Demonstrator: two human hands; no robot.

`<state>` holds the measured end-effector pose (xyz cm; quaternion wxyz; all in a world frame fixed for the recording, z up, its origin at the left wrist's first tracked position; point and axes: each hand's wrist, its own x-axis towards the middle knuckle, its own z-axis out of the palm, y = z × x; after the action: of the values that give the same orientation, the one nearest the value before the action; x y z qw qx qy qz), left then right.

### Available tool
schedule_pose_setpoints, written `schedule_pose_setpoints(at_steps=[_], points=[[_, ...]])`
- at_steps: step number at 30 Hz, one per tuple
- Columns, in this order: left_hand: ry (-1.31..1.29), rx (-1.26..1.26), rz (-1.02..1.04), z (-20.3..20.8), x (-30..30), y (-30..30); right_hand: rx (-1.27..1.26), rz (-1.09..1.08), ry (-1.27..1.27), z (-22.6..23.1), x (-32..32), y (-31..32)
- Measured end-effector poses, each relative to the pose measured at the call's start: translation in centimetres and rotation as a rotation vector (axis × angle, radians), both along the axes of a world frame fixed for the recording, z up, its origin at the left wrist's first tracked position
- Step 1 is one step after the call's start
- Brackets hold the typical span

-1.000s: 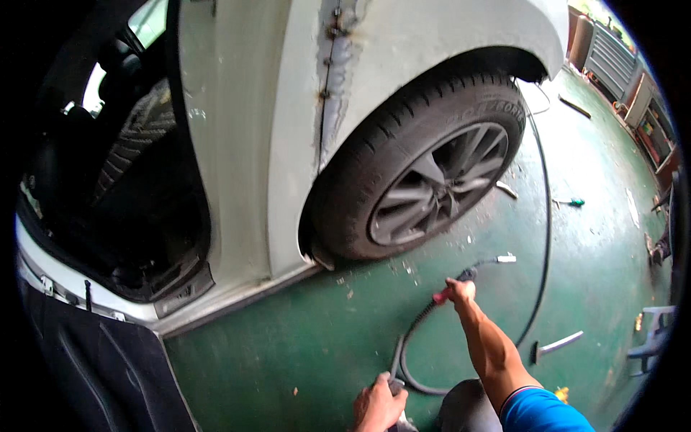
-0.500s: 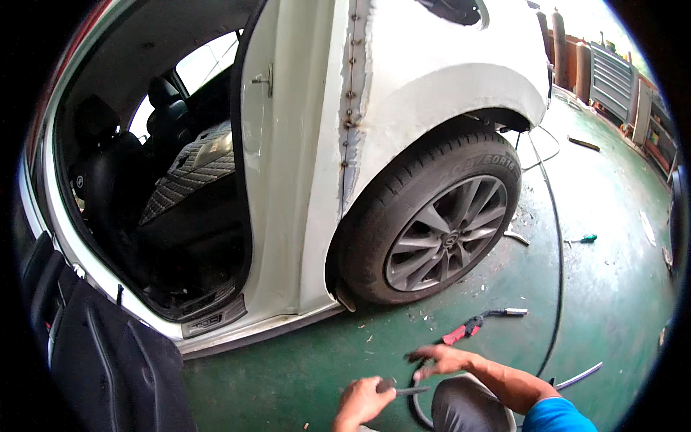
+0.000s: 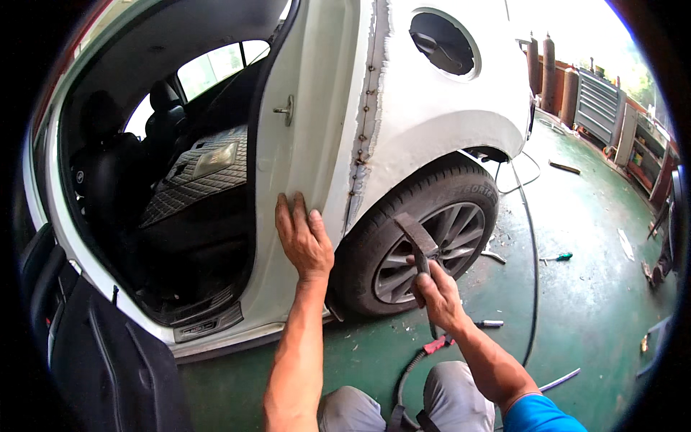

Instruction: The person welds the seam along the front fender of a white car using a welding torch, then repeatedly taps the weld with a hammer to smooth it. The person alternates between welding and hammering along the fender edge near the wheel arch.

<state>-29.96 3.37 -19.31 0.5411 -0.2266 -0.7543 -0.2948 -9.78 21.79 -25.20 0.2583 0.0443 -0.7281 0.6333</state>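
My left hand [image 3: 306,241] lies with its fingers stretched out against the white door pillar [image 3: 309,137] of a car. In my right hand [image 3: 438,294] is a flat-headed metal hand tool [image 3: 416,235] with a bent handle, held in front of the rear wheel [image 3: 432,252]. Its head is worn, brownish and roughly rectangular; I cannot make out its exact kind. Above the wheel arch, a grey seam [image 3: 367,115] dotted with weld spots runs down the white rear body panel [image 3: 432,108]. The tool is apart from that seam.
A red-handled welding torch [image 3: 436,345] lies by my knees, its hose running beneath me. A black cable [image 3: 531,266] crosses the green floor [image 3: 583,317], near a green-handled screwdriver [image 3: 561,257]. An open door [image 3: 108,353] stands at left; gas cylinders [image 3: 548,72] and a drawer cabinet [image 3: 599,104] stand behind.
My left hand has risen from low down, let go of the tool and come to rest on the door pillar. My right hand has taken the tool and lifted it before the wheel.
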Motion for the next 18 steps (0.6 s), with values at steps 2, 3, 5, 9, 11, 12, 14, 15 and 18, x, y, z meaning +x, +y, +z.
schedule_pose_setpoints(at_steps=[2,3,5,9,11,12,14,15,18], points=[[0.039,0.015,0.019,-0.3,-0.5,-0.1,-0.079,0.007,0.062,1.0,-1.8,-0.6],[0.045,0.020,0.023,-0.8,-0.3,0.0,-0.084,-0.011,0.066,1.4,-2.4,-1.0],[0.024,0.026,0.045,-1.0,-0.5,0.5,-0.086,-0.044,0.083,2.3,-3.8,-1.7],[0.007,0.003,0.070,-0.7,-0.2,0.6,0.050,-0.120,0.146,0.7,-7.0,-2.5],[-0.004,-0.006,0.082,-0.6,-0.1,0.3,0.095,-0.110,0.125,0.5,-7.7,-2.8],[-0.008,-0.005,0.085,-0.7,-0.2,0.2,0.125,-0.127,0.165,0.9,-7.9,-3.3],[-0.011,-0.004,0.086,-0.8,-0.4,0.1,0.181,-0.143,0.252,1.2,-8.2,-3.6],[-0.011,-0.004,0.082,-0.7,-0.4,0.2,0.174,-0.148,0.273,1.3,-8.3,-3.7],[-0.013,-0.009,0.086,-0.7,-0.4,0.2,0.205,-0.213,0.231,1.8,-9.1,-4.0]])
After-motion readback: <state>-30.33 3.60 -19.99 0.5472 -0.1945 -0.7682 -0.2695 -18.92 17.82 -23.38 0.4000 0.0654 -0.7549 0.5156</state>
